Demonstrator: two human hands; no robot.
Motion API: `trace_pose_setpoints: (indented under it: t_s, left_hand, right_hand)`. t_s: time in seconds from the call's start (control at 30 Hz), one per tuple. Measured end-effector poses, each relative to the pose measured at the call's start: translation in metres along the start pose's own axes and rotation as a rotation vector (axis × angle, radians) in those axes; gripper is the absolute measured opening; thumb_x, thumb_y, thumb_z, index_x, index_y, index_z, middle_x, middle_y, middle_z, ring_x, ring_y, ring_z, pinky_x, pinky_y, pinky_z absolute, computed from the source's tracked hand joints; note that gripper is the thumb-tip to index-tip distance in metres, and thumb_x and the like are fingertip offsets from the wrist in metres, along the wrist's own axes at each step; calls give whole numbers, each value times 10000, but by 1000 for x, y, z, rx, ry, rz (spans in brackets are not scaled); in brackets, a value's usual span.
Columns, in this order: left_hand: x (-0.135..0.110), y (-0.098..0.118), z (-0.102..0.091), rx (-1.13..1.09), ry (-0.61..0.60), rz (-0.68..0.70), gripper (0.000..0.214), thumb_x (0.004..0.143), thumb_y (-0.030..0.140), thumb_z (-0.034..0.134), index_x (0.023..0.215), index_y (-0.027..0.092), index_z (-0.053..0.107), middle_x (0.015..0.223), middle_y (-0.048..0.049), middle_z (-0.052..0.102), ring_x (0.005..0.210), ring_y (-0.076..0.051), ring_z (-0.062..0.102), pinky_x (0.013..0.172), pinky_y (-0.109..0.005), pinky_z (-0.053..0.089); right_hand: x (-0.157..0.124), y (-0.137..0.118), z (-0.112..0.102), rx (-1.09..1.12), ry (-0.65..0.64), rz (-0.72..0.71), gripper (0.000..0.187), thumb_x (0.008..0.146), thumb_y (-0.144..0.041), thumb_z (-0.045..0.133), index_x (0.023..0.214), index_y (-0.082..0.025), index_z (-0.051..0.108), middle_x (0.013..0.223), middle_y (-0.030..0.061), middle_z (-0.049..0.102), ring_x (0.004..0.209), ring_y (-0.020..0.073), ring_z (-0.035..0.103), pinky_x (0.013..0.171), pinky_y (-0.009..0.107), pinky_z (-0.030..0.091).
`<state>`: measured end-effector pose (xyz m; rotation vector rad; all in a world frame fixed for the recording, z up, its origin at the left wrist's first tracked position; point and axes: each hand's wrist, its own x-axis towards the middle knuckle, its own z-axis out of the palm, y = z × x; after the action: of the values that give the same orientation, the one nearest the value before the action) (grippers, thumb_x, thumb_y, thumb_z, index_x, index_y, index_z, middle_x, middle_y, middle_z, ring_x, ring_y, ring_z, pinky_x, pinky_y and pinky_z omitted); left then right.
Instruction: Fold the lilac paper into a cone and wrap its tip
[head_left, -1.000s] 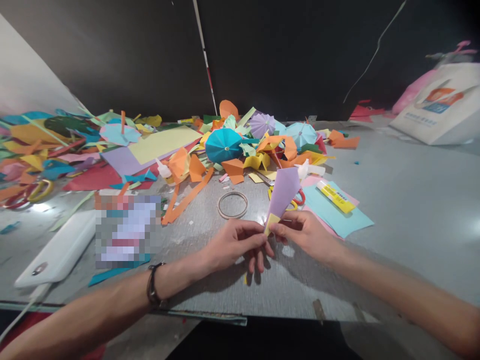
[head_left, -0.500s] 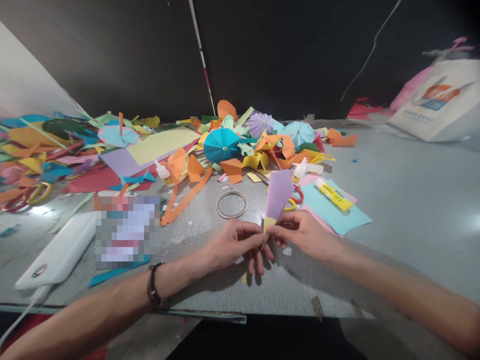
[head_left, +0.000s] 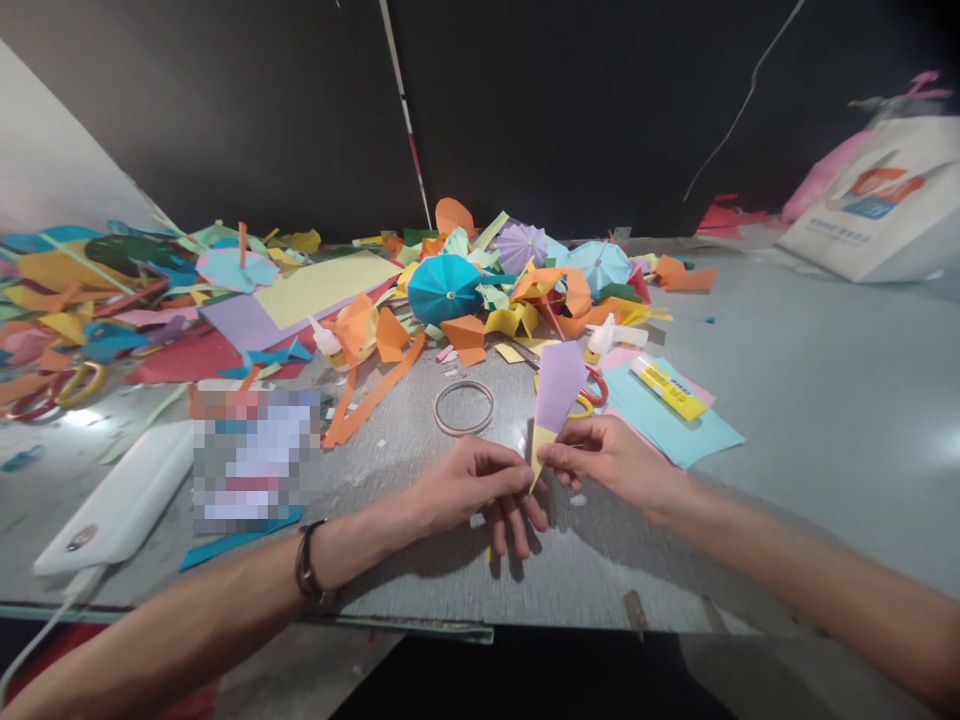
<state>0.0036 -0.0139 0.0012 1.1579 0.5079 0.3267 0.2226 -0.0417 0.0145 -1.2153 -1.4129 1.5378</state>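
A folded purple paper cone [head_left: 559, 385] with a small yellow tip stands upright over the grey table [head_left: 787, 400]. My left hand [head_left: 472, 485] and my right hand [head_left: 604, 460] both pinch its narrow lower end, thumbs and forefingers pressed together on the yellow part. The other fingers of my left hand hang down toward the table. A dark band sits on my left wrist.
Behind my hands lie a metal ring [head_left: 463, 407], a yellow glue stick [head_left: 667, 388] on light blue paper [head_left: 675, 425], red-and-yellow scissors [head_left: 589, 395], and paper umbrellas [head_left: 444, 288] amid heaped coloured scraps. A white device [head_left: 112, 505] lies at the left, a white bag [head_left: 877, 205] far right.
The purple cone has tilted slightly and shifted a little; both hands keep their pinch on its tip and have barely moved.
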Motion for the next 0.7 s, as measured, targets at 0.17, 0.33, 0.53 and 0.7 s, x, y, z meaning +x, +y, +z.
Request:
trace_pose_setpoints:
  t_s: [0.17, 0.33, 0.53, 0.7]
  left_hand:
    - [0, 0, -1, -10, -18, -8, 456, 906, 516, 746, 1014, 74, 714, 883, -174, 795, 638, -211, 778, 471, -212, 569]
    - [1, -2, -2, -31, -24, -5, 425, 920, 486, 738, 1004, 70, 714, 876, -165, 794, 624, -204, 773, 460, -211, 571]
    - [2, -3, -3, -41, -19, -10, 410, 913, 453, 759, 1015, 58, 716, 883, -163, 795, 628, -205, 777, 448, -206, 572]
    - [2, -3, -3, -47, -26, -21, 416, 896, 454, 776, 1000, 56, 711, 892, -171, 795, 623, -209, 775, 435, -206, 566]
  right_hand:
    - [-1, -1, 1, 18, -14, -1, 319, 807, -460, 840, 759, -171, 716, 697, 3, 649, 617, 123, 573, 610, 277, 486]
    - [-2, -3, 2, 14, -5, -3, 330, 800, -476, 841, 765, -174, 713, 705, 1, 646, 627, 129, 574, 628, 287, 494]
    - [-2, -6, 3, -34, 15, -4, 335, 803, -482, 831, 733, -180, 704, 688, 4, 636, 631, 134, 565, 628, 291, 476]
    - [-3, -6, 4, -50, 8, -5, 294, 822, -454, 820, 743, -190, 717, 675, 4, 629, 618, 134, 552, 627, 295, 474]
